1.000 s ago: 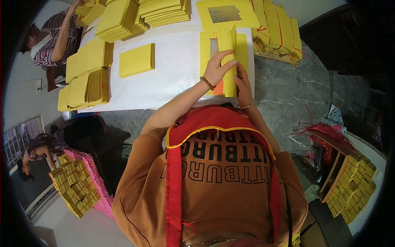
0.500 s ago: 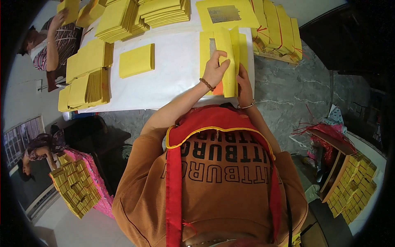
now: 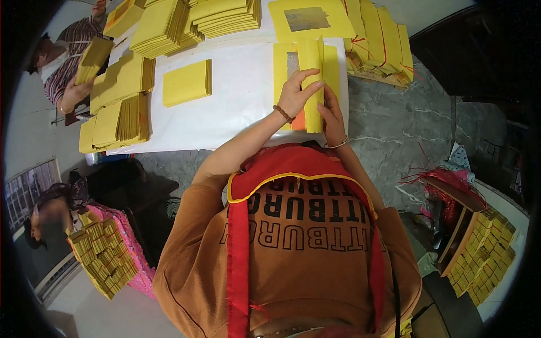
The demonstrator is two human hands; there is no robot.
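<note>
Yellow paper sheets lie near the table's right end, with a silver patch and an orange area partly showing. Over them stands a narrow folded yellow paper, its fold running away from me. My left hand, a brown bead bracelet at its wrist, grips that folded paper from the left, fingers over its face. On its right side my right hand holds the edge, thumb against the paper and the other fingers partly hidden behind it. To the left a small folded yellow stack sits apart on the white table top.
Yellow paper piles line the table's far and left sides. Tied yellow bundles stand beyond the right corner. One co-worker holds a yellow bundle at far left; another person bends by a pink-covered table with yellow packets.
The folded paper has closed narrower and flatter under my hands. My right thumb has come onto its front. The co-worker at far left has lowered a yellow bundle toward the piles.
</note>
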